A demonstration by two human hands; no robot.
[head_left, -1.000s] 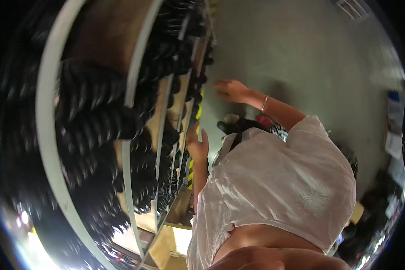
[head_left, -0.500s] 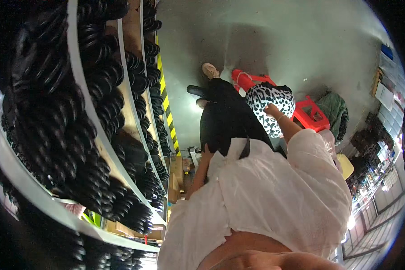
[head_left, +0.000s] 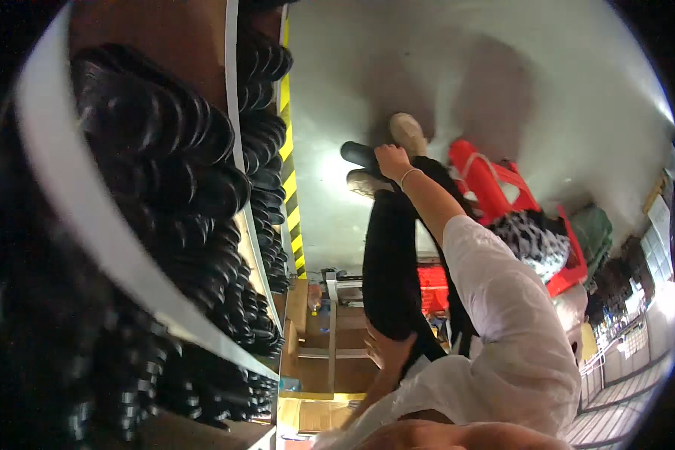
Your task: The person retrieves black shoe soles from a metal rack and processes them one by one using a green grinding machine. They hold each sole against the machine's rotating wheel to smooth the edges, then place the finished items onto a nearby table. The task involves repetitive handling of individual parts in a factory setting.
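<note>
Right hand (head_left: 392,159) reaches down beside a black shoe (head_left: 358,154); left hand (head_left: 388,350) rests against the trouser leg (head_left: 388,262).

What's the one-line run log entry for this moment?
right hand: touching black rounded object, grip unclear | left hand: resting open on black trouser leg | left side: white shelf rail, stacked black ribbed rubber parts | floor: red plastic stool

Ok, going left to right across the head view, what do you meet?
Shelf rail → stacked black rings → yellow-black floor stripe → left hand on black trousers → red stool → green crate.
</note>
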